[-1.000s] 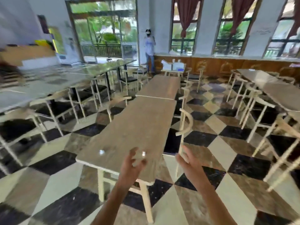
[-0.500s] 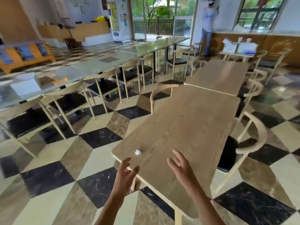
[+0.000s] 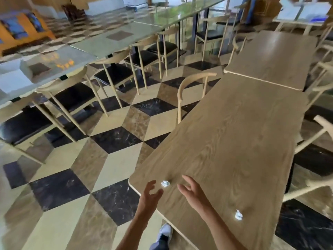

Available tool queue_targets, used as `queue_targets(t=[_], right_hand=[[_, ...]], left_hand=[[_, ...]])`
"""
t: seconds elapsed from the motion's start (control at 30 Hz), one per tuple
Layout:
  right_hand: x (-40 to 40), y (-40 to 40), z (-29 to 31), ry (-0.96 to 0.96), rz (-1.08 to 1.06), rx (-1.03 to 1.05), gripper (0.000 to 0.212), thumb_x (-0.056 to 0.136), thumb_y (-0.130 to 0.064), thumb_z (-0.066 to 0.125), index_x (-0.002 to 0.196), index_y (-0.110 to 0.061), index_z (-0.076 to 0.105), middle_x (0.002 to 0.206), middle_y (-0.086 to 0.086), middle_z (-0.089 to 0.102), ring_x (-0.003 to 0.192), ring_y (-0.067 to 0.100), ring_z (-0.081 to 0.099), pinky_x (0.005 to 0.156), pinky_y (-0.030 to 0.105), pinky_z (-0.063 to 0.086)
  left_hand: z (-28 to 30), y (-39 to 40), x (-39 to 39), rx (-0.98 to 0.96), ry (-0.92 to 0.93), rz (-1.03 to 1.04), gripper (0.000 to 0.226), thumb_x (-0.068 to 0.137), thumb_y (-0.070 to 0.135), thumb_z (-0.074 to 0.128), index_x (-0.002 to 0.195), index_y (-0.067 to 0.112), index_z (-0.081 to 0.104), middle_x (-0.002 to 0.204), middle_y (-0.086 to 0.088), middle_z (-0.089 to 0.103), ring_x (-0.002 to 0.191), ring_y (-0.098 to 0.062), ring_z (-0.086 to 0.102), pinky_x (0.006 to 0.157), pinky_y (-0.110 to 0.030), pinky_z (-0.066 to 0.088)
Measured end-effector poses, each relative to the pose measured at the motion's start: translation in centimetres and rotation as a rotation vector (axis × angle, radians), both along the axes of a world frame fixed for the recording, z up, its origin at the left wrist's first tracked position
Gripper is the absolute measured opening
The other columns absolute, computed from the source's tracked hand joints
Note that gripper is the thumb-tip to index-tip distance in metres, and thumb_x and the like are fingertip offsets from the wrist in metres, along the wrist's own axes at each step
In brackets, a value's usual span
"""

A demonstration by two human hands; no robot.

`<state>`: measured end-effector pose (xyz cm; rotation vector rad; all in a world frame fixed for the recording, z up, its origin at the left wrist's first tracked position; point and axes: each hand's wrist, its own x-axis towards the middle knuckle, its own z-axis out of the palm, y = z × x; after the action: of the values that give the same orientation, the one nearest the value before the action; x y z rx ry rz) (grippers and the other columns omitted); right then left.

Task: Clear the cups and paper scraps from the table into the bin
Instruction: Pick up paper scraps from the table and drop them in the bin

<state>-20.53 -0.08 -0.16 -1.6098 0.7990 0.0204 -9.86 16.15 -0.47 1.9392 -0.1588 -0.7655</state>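
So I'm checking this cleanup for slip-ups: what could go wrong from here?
The paper scrap between the open left hand and right hand lies near the table corner, so a clumsy grab might knock it onto the floor. The second scrap, beside the right forearm, could be brushed or overlooked.

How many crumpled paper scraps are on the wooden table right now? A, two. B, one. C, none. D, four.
A: one paper scrap lies near the table's corner between the open left hand and right hand, touched by neither, and a second scrap lies further right, beyond the right forearm.
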Motion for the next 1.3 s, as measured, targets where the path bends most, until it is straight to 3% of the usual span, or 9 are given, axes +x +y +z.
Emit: queue_targets(t=[0.2, 0.4, 0.5, 0.6, 0.7, 0.8, 1.07, 1.17, 1.3], right_hand=[[4.3, 0.5, -3.4, 0.176, -0.086, 0.067, 0.058, 0.095, -0.034, 0.058, 0.148, -0.016, 0.043, 0.153, 0.007, 0.047, 0.137, 0.02, 0.049, 0.113, 0.037, 0.04], [7.0, 2.0, -5.6, 0.261, -0.17, 0.152, 0.063, 0.088, -0.042, 0.067, 0.143, -0.016, 0.05, 0.139, 0.006, 0.059, 0.126, 0.016, 0.057, 0.098, 0.029, 0.049], [8.3, 2.3, -5.9, 0.262, -0.232, 0.151, 0.02, 0.089, -0.027, 0.064, 0.107, -0.032, 0.07, 0.115, 0.0, 0.073, 0.108, 0.014, 0.066, 0.096, 0.039, 0.055], [9.1, 2.5, -5.7, 0.242, -0.228, 0.154, 0.032, 0.086, -0.022, 0.059, 0.076, -0.048, 0.073, 0.081, -0.015, 0.076, 0.086, 0.001, 0.07, 0.083, 0.026, 0.056], [8.8, 2.7, -5.5, 0.22, -0.268, 0.123, 0.026, 0.093, -0.015, 0.061, 0.091, -0.036, 0.075, 0.092, -0.008, 0.075, 0.09, 0.01, 0.071, 0.082, 0.025, 0.057], [7.9, 2.5, -5.3, 0.194, -0.334, 0.086, 0.023, 0.091, -0.013, 0.062, 0.11, -0.01, 0.074, 0.105, 0.011, 0.074, 0.096, 0.022, 0.071, 0.087, 0.036, 0.059], [0.2, 1.5, -3.2, 0.108, -0.624, -0.013, 0.024, 0.093, -0.012, 0.066, 0.09, 0.011, 0.069, 0.083, 0.031, 0.071, 0.08, 0.046, 0.069, 0.073, 0.053, 0.054], [-5.5, 1.8, -2.3, 0.115, -0.79, -0.047, 0.025, 0.092, -0.008, 0.067, 0.087, 0.016, 0.068, 0.077, 0.031, 0.066, 0.069, 0.043, 0.061, 0.065, 0.04, 0.046], [-16.2, 4.5, -1.3, 0.093, -1.049, -0.022, 0.015, 0.089, -0.002, 0.067, 0.099, 0.009, 0.071, 0.08, 0.016, 0.067, 0.06, 0.004, 0.06, 0.059, 0.016, 0.044]], left_hand=[[-4.2, -3.4, 4.2, 0.146, 0.047, -0.179, 0.043, 0.093, 0.012, 0.067, 0.134, 0.013, 0.055, 0.124, -0.008, 0.056, 0.096, -0.021, 0.062, 0.077, -0.022, 0.045], [-7.0, -4.7, 6.4, 0.186, 0.054, -0.256, 0.035, 0.088, -0.006, 0.065, 0.122, 0.004, 0.063, 0.122, -0.021, 0.058, 0.107, -0.037, 0.062, 0.097, -0.05, 0.051], [-7.5, -5.1, 7.0, 0.19, 0.074, -0.237, 0.03, 0.089, -0.004, 0.063, 0.118, 0.004, 0.065, 0.121, -0.016, 0.06, 0.105, -0.025, 0.057, 0.099, -0.043, 0.049], [-7.5, -5.5, 7.6, 0.172, 0.089, -0.26, 0.022, 0.09, -0.005, 0.06, 0.109, 0.001, 0.07, 0.115, -0.016, 0.068, 0.1, -0.026, 0.063, 0.094, -0.041, 0.052], [-7.1, -6.0, 8.1, 0.131, 0.1, -0.321, 0.017, 0.091, -0.002, 0.063, 0.105, -0.002, 0.073, 0.104, -0.019, 0.073, 0.096, -0.036, 0.069, 0.09, -0.051, 0.055], [-6.3, -6.8, 7.8, 0.088, 0.081, -0.394, 0.014, 0.089, -0.003, 0.066, 0.099, -0.001, 0.075, 0.094, -0.017, 0.076, 0.09, -0.035, 0.072, 0.084, -0.051, 0.058], [-3.2, -11.0, 1.6, 0.046, 0.023, -0.667, 0.023, 0.087, -0.003, 0.07, 0.081, 0.02, 0.07, 0.079, -0.001, 0.072, 0.08, -0.028, 0.071, 0.075, -0.034, 0.058], [-2.2, -11.9, -4.0, -0.003, -0.001, -0.815, 0.017, 0.089, 0.001, 0.07, 0.084, 0.017, 0.072, 0.081, -0.008, 0.075, 0.08, -0.029, 0.072, 0.076, -0.04, 0.057], [-1.0, -11.8, -13.9, -0.108, -0.09, -1.061, 0.008, 0.089, -0.003, 0.069, 0.094, 0.002, 0.074, 0.086, -0.011, 0.077, 0.078, -0.027, 0.072, 0.076, -0.035, 0.056]])
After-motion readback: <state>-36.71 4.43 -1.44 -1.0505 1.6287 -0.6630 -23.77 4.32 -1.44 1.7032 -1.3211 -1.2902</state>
